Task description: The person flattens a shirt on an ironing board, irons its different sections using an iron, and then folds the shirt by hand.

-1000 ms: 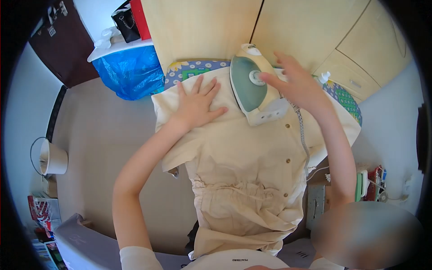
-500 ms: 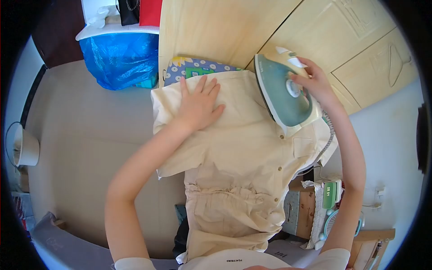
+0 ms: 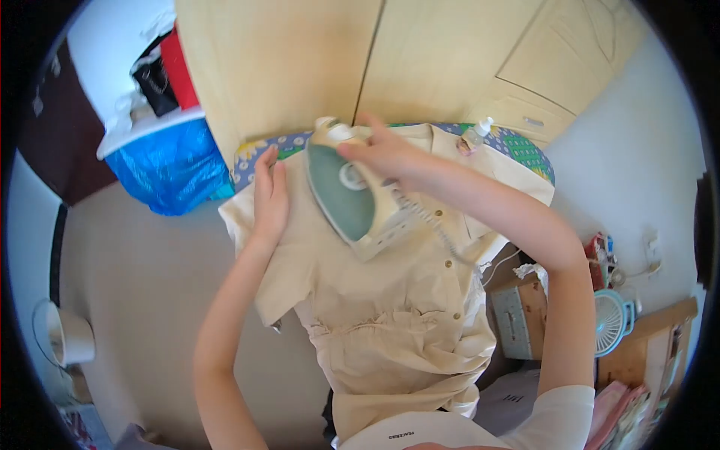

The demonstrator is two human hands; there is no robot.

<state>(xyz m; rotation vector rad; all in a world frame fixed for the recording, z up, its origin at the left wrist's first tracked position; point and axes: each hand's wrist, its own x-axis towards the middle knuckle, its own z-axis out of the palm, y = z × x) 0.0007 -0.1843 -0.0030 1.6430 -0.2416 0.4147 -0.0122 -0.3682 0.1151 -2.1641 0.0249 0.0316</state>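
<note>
A beige short-sleeved garment with buttons down the front and a gathered waist lies over an ironing board with a blue flowered cover. My right hand is closed around the handle of a green and cream steam iron, which is tilted over the upper part of the garment. Whether its soleplate touches the cloth I cannot tell. My left hand rests at the shoulder and sleeve, left of the iron, fingers stretched out and holding nothing. A small clear spray bottle lies near the collar's right side.
Pale wooden cabinet doors stand right behind the board. At left are a blue plastic bag and a white bucket. A light blue fan and a wooden box are at lower right. The iron's coiled cord crosses the garment.
The iron in my right hand has moved left, from the garment's right side to near my left hand. My left hand has turned onto its edge, and the camera view has shifted.
</note>
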